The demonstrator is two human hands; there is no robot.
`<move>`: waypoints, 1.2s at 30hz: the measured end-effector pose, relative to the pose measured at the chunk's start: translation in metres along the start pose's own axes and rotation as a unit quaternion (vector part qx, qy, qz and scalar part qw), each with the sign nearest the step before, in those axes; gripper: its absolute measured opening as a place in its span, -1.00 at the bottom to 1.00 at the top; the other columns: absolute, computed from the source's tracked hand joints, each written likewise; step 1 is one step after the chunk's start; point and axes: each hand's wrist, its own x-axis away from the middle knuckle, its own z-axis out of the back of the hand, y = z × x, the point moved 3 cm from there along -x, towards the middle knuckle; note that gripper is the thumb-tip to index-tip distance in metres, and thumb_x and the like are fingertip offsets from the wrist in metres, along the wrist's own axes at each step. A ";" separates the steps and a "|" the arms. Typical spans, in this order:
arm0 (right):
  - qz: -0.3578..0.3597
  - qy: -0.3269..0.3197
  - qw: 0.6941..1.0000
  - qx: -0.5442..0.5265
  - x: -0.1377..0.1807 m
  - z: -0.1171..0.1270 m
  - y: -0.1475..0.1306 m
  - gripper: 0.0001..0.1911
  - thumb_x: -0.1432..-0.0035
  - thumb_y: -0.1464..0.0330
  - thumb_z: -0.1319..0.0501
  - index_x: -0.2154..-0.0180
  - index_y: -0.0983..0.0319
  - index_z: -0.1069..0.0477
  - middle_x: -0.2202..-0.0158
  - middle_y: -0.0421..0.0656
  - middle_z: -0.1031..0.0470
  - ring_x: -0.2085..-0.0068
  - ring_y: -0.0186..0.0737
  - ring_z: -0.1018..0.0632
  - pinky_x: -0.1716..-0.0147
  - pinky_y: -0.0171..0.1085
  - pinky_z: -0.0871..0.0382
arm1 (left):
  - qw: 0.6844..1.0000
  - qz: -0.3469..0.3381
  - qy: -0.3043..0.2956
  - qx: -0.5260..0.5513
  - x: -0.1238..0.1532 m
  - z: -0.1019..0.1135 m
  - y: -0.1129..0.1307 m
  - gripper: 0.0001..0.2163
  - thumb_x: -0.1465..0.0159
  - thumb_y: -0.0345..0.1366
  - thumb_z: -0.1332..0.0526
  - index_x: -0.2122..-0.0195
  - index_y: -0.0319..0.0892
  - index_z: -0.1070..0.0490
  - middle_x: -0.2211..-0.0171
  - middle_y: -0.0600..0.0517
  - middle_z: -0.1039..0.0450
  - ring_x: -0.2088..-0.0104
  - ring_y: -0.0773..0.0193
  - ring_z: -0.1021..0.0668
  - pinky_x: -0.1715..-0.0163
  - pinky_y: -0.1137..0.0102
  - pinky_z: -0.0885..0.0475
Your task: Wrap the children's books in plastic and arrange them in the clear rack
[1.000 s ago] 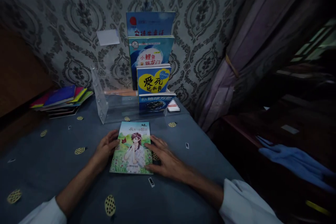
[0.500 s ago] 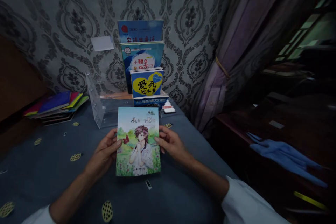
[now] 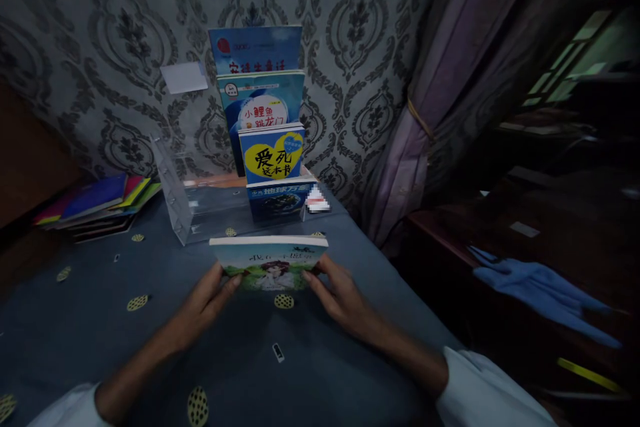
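A thin green and pale-blue book (image 3: 273, 265) with a girl on its cover is gripped at its two sides, tilted so the top edge leans toward me. My left hand (image 3: 213, 293) closes on its left side, thumb on the cover. On the opposite side my right hand (image 3: 337, 290) pinches it the same way; the fingers behind are partly hidden. Beyond it stands a clear tiered book stand (image 3: 175, 193). Its right part carries a dark blue book (image 3: 280, 200), a blue book with a yellow heart (image 3: 273, 155), a teal book (image 3: 263, 103) and a tall blue book (image 3: 256, 48).
A stack of colourful booklets (image 3: 95, 203) lies at the left of the cloth-covered table (image 3: 150, 360). Patterned wallpaper (image 3: 135, 27) rises behind, with a tied curtain (image 3: 415, 113) at the right. A blue cloth (image 3: 540, 287) lies on dark furniture past the table's right edge.
The held book has tipped from facing me to a steep slant, its top edge now nearer. Both hands turned with it. The view shifted slightly, and the dark blue book shows more fully.
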 end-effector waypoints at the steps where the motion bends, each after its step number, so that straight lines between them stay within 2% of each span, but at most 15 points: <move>1: -0.001 0.004 1.000 0.002 -0.003 0.000 0.003 -0.93 -0.37 0.37 -0.08 0.23 0.13 -0.30 0.35 -0.19 -0.50 0.34 -0.21 -0.55 0.35 -0.28 -0.41 | 0.999 -0.018 0.002 -0.047 -0.003 0.002 0.003 -0.71 -0.42 -0.07 -0.12 -0.04 -0.11 -0.40 0.04 -0.07 -0.54 0.02 0.08 -0.55 -0.05 0.22 -0.47; 5: 0.005 0.031 0.999 0.012 -0.023 0.007 0.019 -0.90 -0.36 0.34 -0.10 0.28 0.13 -0.28 0.38 -0.20 -0.49 0.35 -0.19 -0.55 0.36 -0.26 -0.43 | 0.978 -0.094 0.017 -0.187 -0.025 0.006 0.015 -0.82 -0.45 -0.16 -0.05 0.16 -0.10 -0.35 0.28 0.02 -0.50 0.28 0.17 -0.55 0.30 0.36 -0.47; 7: 0.014 0.046 0.999 0.020 -0.040 0.014 0.027 -0.93 -0.35 0.34 -0.10 0.25 0.13 -0.30 0.36 -0.18 -0.52 0.33 -0.16 -0.57 0.35 -0.24 -0.45 | 0.964 -0.137 0.038 -0.226 -0.041 0.006 0.024 -0.86 -0.44 -0.20 -0.04 0.18 -0.10 -0.32 0.31 0.03 -0.48 0.33 0.19 -0.55 0.36 0.38 -0.43; 11: 0.061 0.104 0.991 0.050 -0.084 0.033 0.042 -0.96 -0.32 0.32 -0.14 0.19 0.13 -0.32 0.33 -0.14 -0.55 0.33 -0.12 -0.58 0.32 -0.17 -0.49 | 0.926 -0.228 0.100 -0.284 -0.079 0.005 0.045 -0.92 -0.43 -0.30 -0.03 0.18 -0.11 -0.28 0.28 0.00 -0.47 0.26 0.17 -0.56 0.25 0.34 -0.45; 16: 0.113 0.148 0.982 0.031 -0.129 0.045 0.056 -0.88 -0.36 0.26 -0.12 0.13 0.14 -0.35 0.22 -0.12 -0.54 0.22 -0.12 -0.59 0.21 -0.14 -0.54 | 0.903 -0.268 0.171 -0.290 -0.116 0.008 0.053 -0.89 -0.44 -0.32 -0.03 0.06 -0.14 -0.28 0.15 -0.09 -0.51 0.10 0.12 -0.57 0.13 0.28 -0.47; 20: 0.111 0.153 0.982 0.007 -0.140 0.041 0.067 -0.78 -0.37 0.17 -0.12 0.08 0.14 -0.37 0.18 -0.12 -0.54 0.16 -0.11 -0.57 0.16 -0.12 -0.54 | 0.900 -0.263 0.186 -0.294 -0.131 0.010 0.042 -0.88 -0.42 -0.33 -0.06 0.06 -0.14 -0.29 0.17 -0.06 -0.51 0.15 0.15 -0.57 0.20 0.32 -0.47; 26: 0.018 0.100 0.995 -0.007 -0.137 0.031 0.083 -0.71 -0.37 0.17 -0.09 -0.02 0.13 -0.38 0.03 -0.06 -0.54 0.09 -0.09 -0.57 0.14 -0.09 -0.54 | 0.918 -0.204 0.179 -0.288 -0.142 0.009 0.029 -0.87 -0.38 -0.36 -0.08 0.05 -0.16 -0.28 0.19 -0.05 -0.51 0.19 0.16 -0.56 0.21 0.33 -0.43; 31: 0.000 0.098 0.995 -0.007 -0.134 0.027 0.093 -0.75 -0.33 0.24 -0.10 0.02 0.14 -0.38 0.08 -0.06 -0.57 0.16 -0.08 -0.58 0.17 -0.10 -0.51 | 0.924 -0.170 0.178 -0.292 -0.146 0.006 0.023 -0.92 -0.36 -0.37 -0.09 0.13 -0.15 -0.26 0.25 -0.03 -0.49 0.25 0.17 -0.55 0.26 0.35 -0.40; 36: -0.016 0.104 0.994 0.013 -0.135 0.023 0.096 -0.76 -0.32 0.27 -0.09 0.03 0.15 -0.40 0.14 -0.06 -0.57 0.18 -0.06 -0.57 0.21 -0.13 -0.48 | 0.922 -0.142 0.194 -0.305 -0.149 0.004 0.018 -0.88 -0.36 -0.40 -0.10 0.09 -0.14 -0.25 0.21 -0.06 -0.50 0.20 0.13 -0.56 0.24 0.35 -0.39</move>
